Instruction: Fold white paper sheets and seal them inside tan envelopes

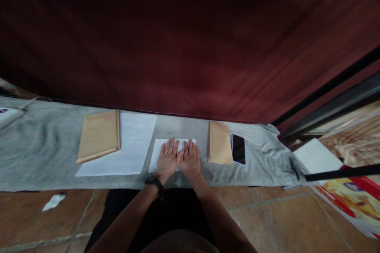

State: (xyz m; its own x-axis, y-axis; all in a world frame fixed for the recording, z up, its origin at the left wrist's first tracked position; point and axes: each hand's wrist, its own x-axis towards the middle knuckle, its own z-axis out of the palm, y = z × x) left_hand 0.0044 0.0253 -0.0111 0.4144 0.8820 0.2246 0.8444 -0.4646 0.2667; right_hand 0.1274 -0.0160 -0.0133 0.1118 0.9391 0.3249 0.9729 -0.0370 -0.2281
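Note:
My left hand (pixel 168 159) and my right hand (pixel 190 158) lie flat side by side, fingers stretched out, pressing on a small white sheet of paper (pixel 156 151) on a grey cloth (pixel 44 154). A black watch is on my left wrist. To the left lies a larger white sheet (pixel 130 150) with a stack of brown envelopes (pixel 99 135) partly on top of it. To the right sits a second, smaller stack of brown envelopes (pixel 219 142), and beside it a black phone (pixel 238 149).
A dark red curtain (pixel 190 39) hangs behind the cloth. A white object (pixel 7 115) sits at the far left. At the right are a white sheet (pixel 317 157), a black bar (pixel 341 174) and a colourful poster (pixel 353 201). A paper scrap (pixel 53 201) lies on the tiled floor.

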